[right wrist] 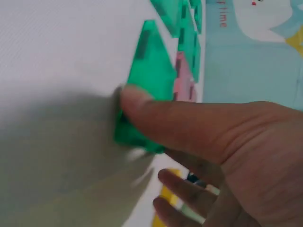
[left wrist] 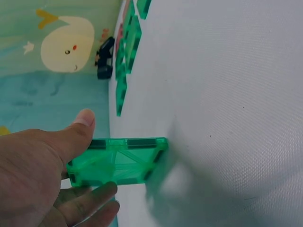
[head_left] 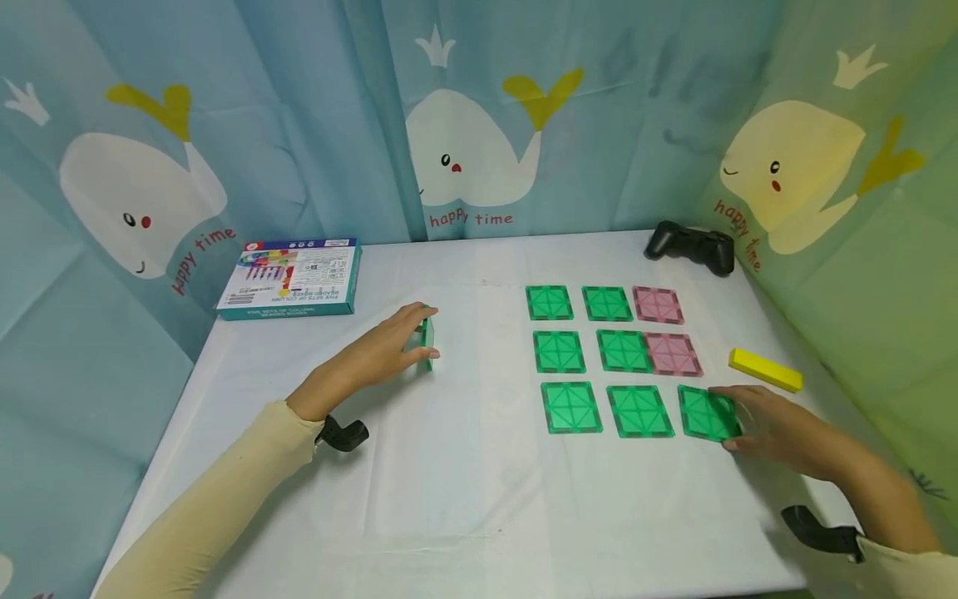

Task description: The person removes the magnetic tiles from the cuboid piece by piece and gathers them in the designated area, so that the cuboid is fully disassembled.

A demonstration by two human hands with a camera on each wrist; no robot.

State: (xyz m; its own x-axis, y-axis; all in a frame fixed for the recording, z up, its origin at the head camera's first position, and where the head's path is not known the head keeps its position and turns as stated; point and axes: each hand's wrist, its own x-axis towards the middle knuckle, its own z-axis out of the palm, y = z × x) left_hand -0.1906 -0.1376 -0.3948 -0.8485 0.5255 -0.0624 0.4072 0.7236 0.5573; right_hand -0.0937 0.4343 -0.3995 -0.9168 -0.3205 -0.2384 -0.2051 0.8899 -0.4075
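Note:
My left hand (head_left: 384, 343) pinches a green magnetic tile (left wrist: 118, 163) between thumb and fingers. That tile stands on edge at the table's left-centre, seen almost edge-on in the head view. To the right, my right hand (head_left: 782, 428) holds another green magnetic tile (head_left: 706, 413) at its right side, thumb at the near corner and a finger at the far one. This tile lies flat at the near right end of a three-by-three grid of tiles. Two pink tiles (head_left: 658, 305) fill the far and middle places of the right column; the rest, such as one green tile (head_left: 572, 408), are green.
A yellow bar (head_left: 765, 369) lies just beyond my right hand. At the back right is a black game controller (head_left: 689, 247); at the back left, a flat printed box (head_left: 290, 279). Whale-print curtains (head_left: 479, 125) enclose the white table (head_left: 449, 499).

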